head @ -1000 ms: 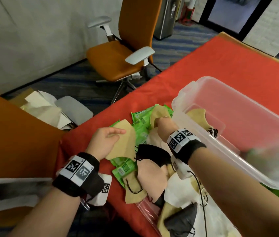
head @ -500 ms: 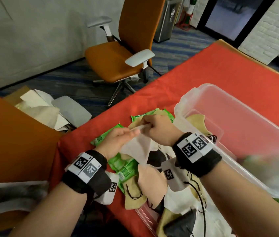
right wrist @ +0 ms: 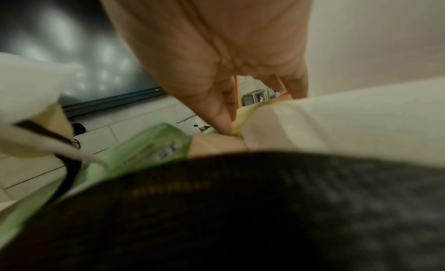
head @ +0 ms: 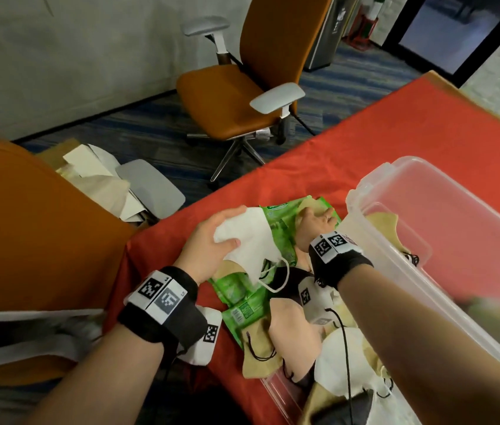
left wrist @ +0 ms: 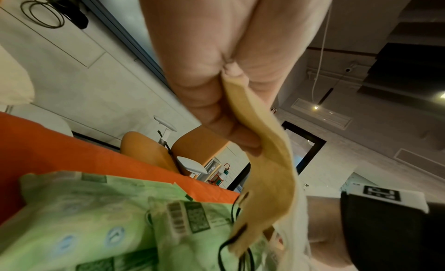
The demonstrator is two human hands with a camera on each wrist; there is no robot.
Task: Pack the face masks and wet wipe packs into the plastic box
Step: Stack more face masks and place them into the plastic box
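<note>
Here the left hand [head: 208, 240] grasps a white face mask [head: 248, 243] (a tan one pinched beneath) above the green wet wipe packs [head: 242, 302]; the right hand [head: 316, 222] reaches into the pile, grip unclear, left of the plastic box [head: 444, 228].

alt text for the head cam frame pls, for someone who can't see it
A left hand holds a white face mask over a pile of masks and green wet wipe packs on a red table, while the right hand reaches into the pile. A clear plastic box beside the pile already holds a tan mask.
</note>
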